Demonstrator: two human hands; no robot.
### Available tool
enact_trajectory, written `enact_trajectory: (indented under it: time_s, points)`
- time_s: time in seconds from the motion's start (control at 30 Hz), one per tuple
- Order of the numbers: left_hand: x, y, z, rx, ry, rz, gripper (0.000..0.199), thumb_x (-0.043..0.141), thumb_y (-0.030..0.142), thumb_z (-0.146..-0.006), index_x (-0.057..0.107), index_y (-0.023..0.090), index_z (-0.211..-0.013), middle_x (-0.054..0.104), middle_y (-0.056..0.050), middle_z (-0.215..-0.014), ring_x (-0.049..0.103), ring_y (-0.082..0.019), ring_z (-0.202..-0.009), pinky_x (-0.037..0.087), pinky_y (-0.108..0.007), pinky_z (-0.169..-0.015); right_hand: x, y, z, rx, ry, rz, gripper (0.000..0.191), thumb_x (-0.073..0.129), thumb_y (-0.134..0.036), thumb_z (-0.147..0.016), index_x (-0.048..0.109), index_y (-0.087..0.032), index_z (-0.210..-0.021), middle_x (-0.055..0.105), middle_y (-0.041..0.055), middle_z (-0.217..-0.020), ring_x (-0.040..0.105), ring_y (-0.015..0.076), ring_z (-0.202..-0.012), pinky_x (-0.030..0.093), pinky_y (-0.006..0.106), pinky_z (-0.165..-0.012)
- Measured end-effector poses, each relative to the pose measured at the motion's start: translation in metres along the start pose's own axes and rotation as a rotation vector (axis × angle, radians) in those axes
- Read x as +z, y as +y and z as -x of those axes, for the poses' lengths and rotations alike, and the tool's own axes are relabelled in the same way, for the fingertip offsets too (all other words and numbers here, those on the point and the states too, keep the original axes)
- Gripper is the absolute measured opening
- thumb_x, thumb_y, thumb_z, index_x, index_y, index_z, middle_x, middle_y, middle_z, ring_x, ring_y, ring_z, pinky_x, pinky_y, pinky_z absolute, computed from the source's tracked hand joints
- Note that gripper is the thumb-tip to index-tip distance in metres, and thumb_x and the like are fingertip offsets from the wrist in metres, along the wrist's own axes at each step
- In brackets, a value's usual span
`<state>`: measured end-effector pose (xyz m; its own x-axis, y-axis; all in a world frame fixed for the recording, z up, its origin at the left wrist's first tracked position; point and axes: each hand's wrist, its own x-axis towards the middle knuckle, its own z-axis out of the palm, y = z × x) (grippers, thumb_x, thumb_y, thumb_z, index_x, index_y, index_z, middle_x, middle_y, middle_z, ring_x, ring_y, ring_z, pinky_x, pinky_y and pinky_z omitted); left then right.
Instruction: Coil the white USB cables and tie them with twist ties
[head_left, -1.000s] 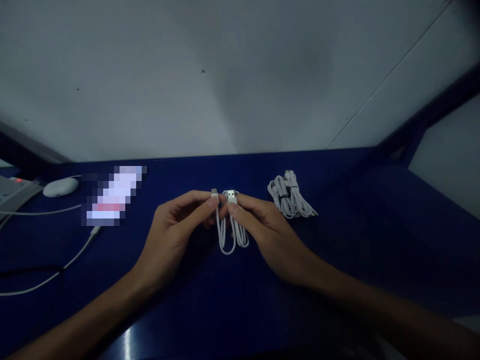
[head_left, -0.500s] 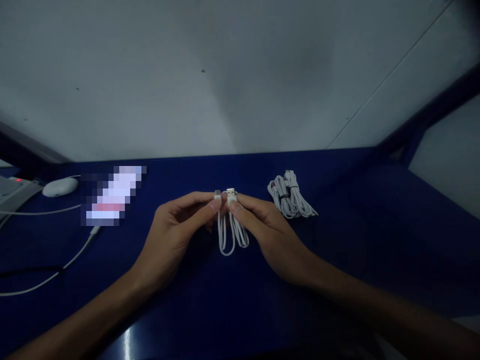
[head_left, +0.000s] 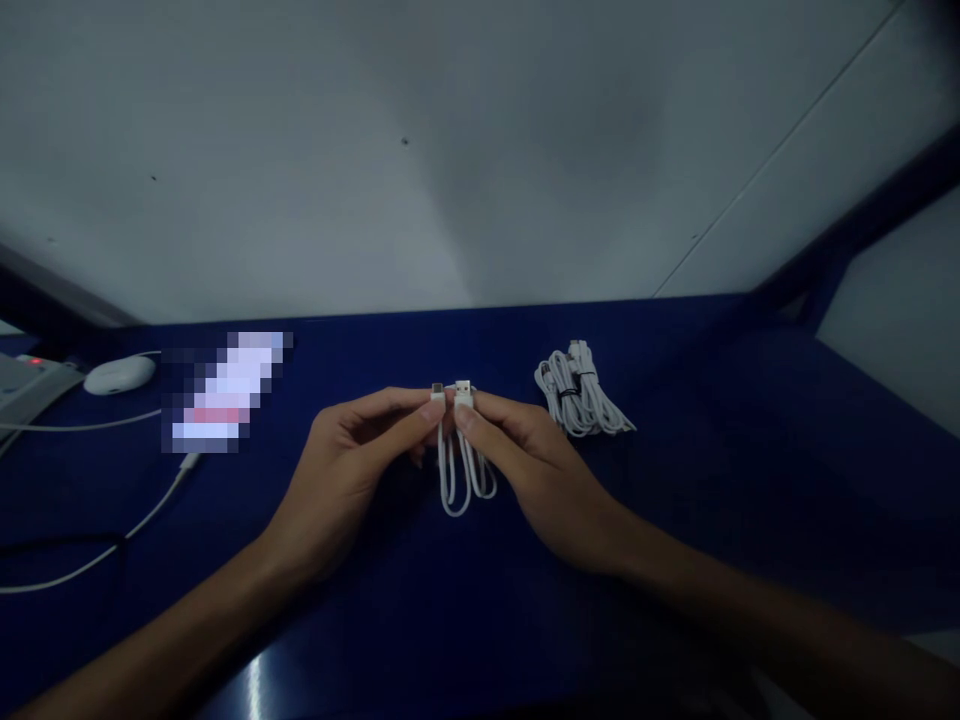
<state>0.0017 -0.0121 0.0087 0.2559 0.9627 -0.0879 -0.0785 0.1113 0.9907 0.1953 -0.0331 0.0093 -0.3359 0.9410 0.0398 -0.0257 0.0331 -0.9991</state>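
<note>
Between my two hands is a white USB cable [head_left: 454, 508], its looped length hanging below my thumbs. My left hand [head_left: 352, 455] is closed, thumb and fingers pinching the cable by one plug, which points up. My right hand [head_left: 536, 460] pinches the other end, a USB-A plug with a metal tip, also upright. The two plugs stand side by side with a small gap. Most of my curled fingers are hidden behind the cable and thumbs. Right of my right hand, a pile of bundled white cables [head_left: 577, 390] lies on the blue table [head_left: 450, 630], with dark ties round them.
At the left lies a phone-like bright screen [head_left: 232, 385], blurred out, with a white charging lead [head_left: 154, 520] attached. Beside it are a white rounded case [head_left: 120, 374] and a white power strip [head_left: 34, 385] with a red light. A grey wall [head_left: 480, 150] rises behind the table.
Both hands keep their pinch on the cable. The plugs have tilted slightly and the hanging loops have shifted a little downward. Everything else stays put.
</note>
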Motion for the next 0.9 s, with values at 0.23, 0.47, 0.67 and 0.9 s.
enact_trajectory:
  time_s: [0.23, 0.47, 0.67, 0.9]
  points:
    - [0.001, -0.0008, -0.0003, -0.051, -0.036, 0.069, 0.015, 0.084, 0.032, -0.097, 0.09, 0.024, -0.109, 0.073, -0.003, -0.092, 0.055, -0.015, -0.082, 0.045, -0.029, -0.078, 0.0003, -0.0008, 0.0003, 0.013, 0.014, 0.051, 0.037, 0.051, -0.042, -0.117, 0.079, -0.023, -0.102, 0.066, 0.0026, -0.084, 0.062, 0.02, -0.082, 0.052, 0.035, -0.075]
    - [-0.0012, -0.0028, -0.0006, -0.09, -0.081, 0.125, 0.019, 0.083, 0.036, -0.099, 0.09, 0.024, -0.111, 0.067, -0.001, -0.086, 0.051, -0.013, -0.077, 0.044, -0.027, -0.073, 0.001, 0.0003, -0.0006, -0.034, -0.022, 0.014, 0.034, 0.056, -0.045, -0.116, 0.081, -0.023, -0.105, 0.066, 0.0015, -0.085, 0.062, 0.0188, -0.082, 0.052, 0.036, -0.079]
    - [-0.0009, -0.0039, -0.0004, -0.132, -0.089, 0.146, 0.022, 0.083, 0.037, -0.099, 0.089, 0.023, -0.115, 0.067, -0.001, -0.085, 0.051, -0.012, -0.076, 0.043, -0.026, -0.071, 0.0014, 0.0047, -0.0015, -0.015, -0.035, 0.044, 0.04, 0.054, -0.053, -0.115, 0.08, -0.023, -0.108, 0.077, 0.0062, -0.103, 0.069, 0.0215, -0.091, 0.055, 0.037, -0.076]
    - [0.0014, -0.0039, -0.0002, -0.106, -0.079, 0.15, 0.016, 0.087, 0.03, -0.095, 0.09, 0.021, -0.108, 0.074, -0.004, -0.09, 0.059, -0.013, -0.079, 0.048, -0.026, -0.073, 0.002, 0.0076, 0.0001, -0.011, 0.001, 0.076, 0.038, 0.056, -0.05, -0.115, 0.079, -0.021, -0.107, 0.077, 0.006, -0.1, 0.071, 0.0213, -0.092, 0.055, 0.037, -0.077]
